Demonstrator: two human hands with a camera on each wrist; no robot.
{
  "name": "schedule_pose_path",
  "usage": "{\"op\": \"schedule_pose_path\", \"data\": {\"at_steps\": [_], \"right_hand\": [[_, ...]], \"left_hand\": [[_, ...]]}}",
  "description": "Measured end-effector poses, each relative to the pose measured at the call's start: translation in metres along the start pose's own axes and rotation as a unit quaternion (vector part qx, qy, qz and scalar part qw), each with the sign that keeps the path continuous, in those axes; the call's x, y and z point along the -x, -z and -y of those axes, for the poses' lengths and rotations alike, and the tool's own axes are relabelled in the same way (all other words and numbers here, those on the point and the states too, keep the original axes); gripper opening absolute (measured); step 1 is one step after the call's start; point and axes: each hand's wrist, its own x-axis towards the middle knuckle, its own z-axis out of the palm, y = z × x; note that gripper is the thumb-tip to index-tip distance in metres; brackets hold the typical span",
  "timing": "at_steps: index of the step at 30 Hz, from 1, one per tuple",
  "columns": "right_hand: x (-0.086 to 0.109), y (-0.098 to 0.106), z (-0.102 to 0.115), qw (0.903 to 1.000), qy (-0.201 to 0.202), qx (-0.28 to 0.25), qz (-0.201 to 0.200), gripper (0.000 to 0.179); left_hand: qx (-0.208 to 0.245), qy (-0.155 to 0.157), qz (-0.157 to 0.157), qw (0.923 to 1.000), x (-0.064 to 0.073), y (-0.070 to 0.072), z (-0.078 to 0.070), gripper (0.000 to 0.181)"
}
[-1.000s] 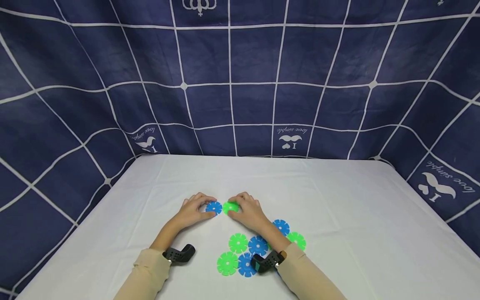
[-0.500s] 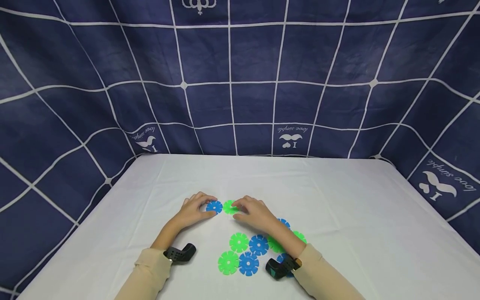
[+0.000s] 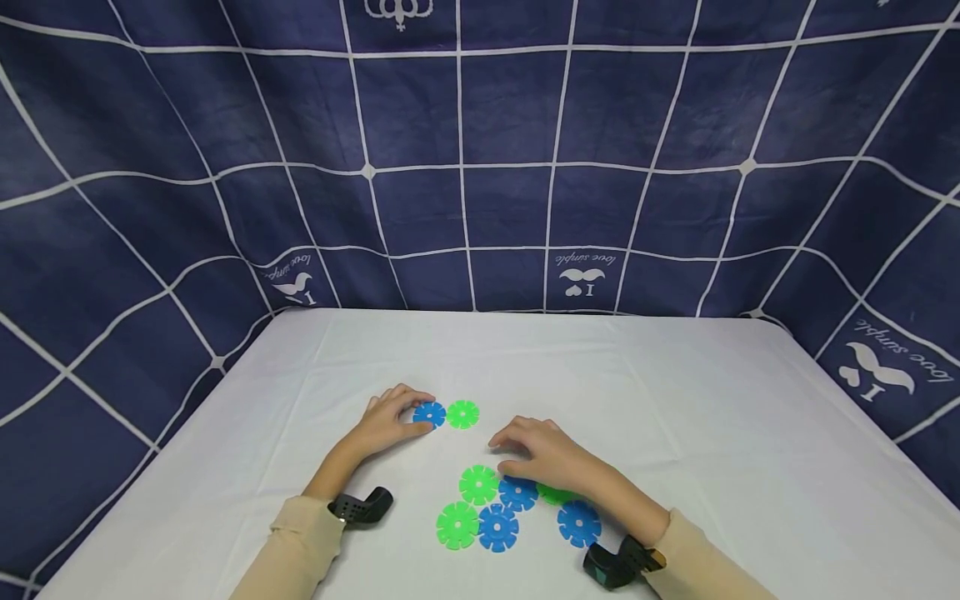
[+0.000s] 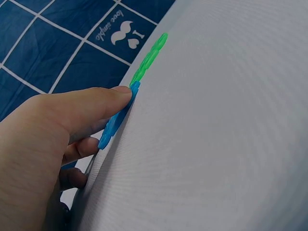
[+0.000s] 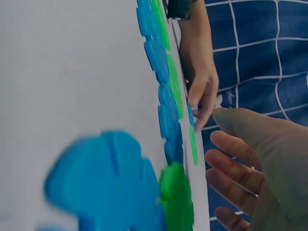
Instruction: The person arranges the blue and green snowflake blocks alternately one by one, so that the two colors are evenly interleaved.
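Observation:
My left hand (image 3: pixel 384 420) pinches a blue notched plastic disc (image 3: pixel 430 414) by its edge, thumb on the near side and fingers on the far side. Right beside it, edge to edge in the head view, lies a green notched disc (image 3: pixel 462 414) flat on the cloth. My right hand (image 3: pixel 551 454) hovers with fingers relaxed and nothing between them. Thumb and wrist overlap a blue disc (image 3: pixel 517 495) and a green disc (image 3: pixel 553 495), which is mostly hidden. In the left wrist view the thumb presses the held blue disc (image 4: pixel 115 122).
Nearer the front of the white-covered table (image 3: pixel 675 400) lie a green disc (image 3: pixel 478 484), another green disc (image 3: pixel 457 526), a blue disc (image 3: pixel 498 527) and a blue disc (image 3: pixel 579 523) by the right wrist. A dark blue checked curtain (image 3: pixel 502 208) stands behind and at both sides.
My right hand has let go of the green disc beside the blue one and drawn back right and nearer, over the other discs. The left hand stays on its blue disc.

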Motion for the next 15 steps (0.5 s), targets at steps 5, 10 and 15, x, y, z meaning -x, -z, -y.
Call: {"op": "schedule_pose_path", "data": {"at_steps": [5, 10, 15], "right_hand": [[0.015, 0.015, -0.015, 0.9998, -0.002, -0.015, -0.01, 0.029], [0.026, 0.027, -0.038, 0.9989, -0.019, -0.034, -0.025, 0.03], [0.035, 0.033, -0.061, 0.9975, -0.038, -0.048, -0.036, 0.03]], "left_hand": [[0.001, -0.007, -0.001, 1.0, 0.0, 0.001, 0.0, 0.042], [0.003, -0.01, 0.001, 0.9999, 0.0, 0.001, 0.0, 0.042], [0.001, -0.011, 0.0, 0.9999, 0.001, 0.001, 0.0, 0.042]]}}
